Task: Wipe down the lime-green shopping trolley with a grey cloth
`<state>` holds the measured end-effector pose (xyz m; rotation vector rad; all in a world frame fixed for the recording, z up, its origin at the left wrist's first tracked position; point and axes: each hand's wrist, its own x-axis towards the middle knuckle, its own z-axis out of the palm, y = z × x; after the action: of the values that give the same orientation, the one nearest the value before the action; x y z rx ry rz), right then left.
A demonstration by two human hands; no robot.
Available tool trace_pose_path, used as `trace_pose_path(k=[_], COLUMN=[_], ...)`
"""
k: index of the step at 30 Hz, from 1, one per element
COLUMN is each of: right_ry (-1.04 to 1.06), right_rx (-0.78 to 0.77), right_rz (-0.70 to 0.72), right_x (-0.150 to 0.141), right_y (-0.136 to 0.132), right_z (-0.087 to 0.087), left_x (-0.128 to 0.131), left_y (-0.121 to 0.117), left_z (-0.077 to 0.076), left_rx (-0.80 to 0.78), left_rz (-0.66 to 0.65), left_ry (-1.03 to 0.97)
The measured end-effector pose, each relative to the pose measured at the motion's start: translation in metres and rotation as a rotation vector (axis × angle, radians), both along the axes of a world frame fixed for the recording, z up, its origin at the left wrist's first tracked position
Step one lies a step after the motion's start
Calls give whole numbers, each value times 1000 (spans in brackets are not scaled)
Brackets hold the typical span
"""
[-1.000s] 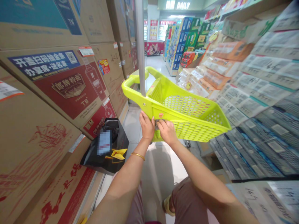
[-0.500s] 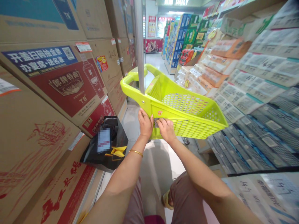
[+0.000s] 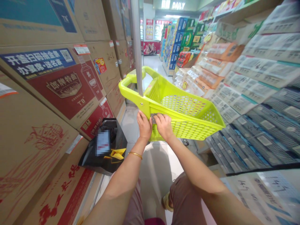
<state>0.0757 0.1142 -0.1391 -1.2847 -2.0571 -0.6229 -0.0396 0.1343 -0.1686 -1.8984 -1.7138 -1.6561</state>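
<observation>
A lime-green plastic shopping basket cart (image 3: pixel 187 123) with perforated sides stands in front of me, its side panel under both hands. On that panel is a small greyish, sticker-like patch (image 3: pixel 153 118), partly hidden by my fingers. My left hand (image 3: pixel 144 126) rests against the panel left of the patch, fingers bent and thumb at its edge. My right hand (image 3: pixel 164 126) presses curled, pinched fingertips at the patch's right side. What lies between the fingertips is too small to make out. A grey metal pole (image 3: pixel 137 53) rises at the cart's handle end.
Stacked cardboard cartons (image 3: pixel 63 84) line the left side, with a black bag (image 3: pixel 114 131) on the floor before them. Packaged paper goods (image 3: pixel 246 84) are piled along the right. A tiled aisle (image 3: pixel 153 65) leads back past stacked boxes (image 3: pixel 178 43).
The view has shifted slightly, moving the cart a little left. My right hand's fingertips have moved up the panel and now cover the small orange sticker seen before. My left hand stays against the panel.
</observation>
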Motion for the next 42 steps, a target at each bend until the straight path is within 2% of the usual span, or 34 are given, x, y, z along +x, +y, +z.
trace_pose_path(k=[4, 7, 10, 14, 17, 25, 30, 33, 36, 39, 42], right_ry=[-52, -122, -134, 17, 18, -190, -243, -188, -48, 70, 73], right_rx=[-90, -155, -151, -38, -9, -187, -192, -170, -124, -73, -76], right_rz=[-14, 26, 53, -37, -23, 71, 125, 116, 67, 23, 5], right_x=[4, 9, 14, 19, 21, 33, 41, 46, 50, 52, 52], right_y=[-11, -18, -18, -9, -5, -20, -24, -23, -23, -22, -21], right_z=[-20, -26, -19, 0, 2, -48, -63, -60, -49, -38, -38], left_x=[0, 0, 0, -2, -4, -8, -5, -5, -7, -8, -6], left_y=[-1, -1, -1, -2, -1, 0, -7, -15, -22, -30, -34], left_z=[2, 2, 1, 0, 0, 5, 3, -6, -17, -25, -29], left_rx=[-8, -14, -13, -16, -24, -39, -12, 51, 72, 13, -48], left_rz=[7, 11, 13, 8, 1, -24, -16, -6, -58, -181, -241], left_ry=[12, 15, 11, 16, 23, 43, 62, 173, 351, 571, 759])
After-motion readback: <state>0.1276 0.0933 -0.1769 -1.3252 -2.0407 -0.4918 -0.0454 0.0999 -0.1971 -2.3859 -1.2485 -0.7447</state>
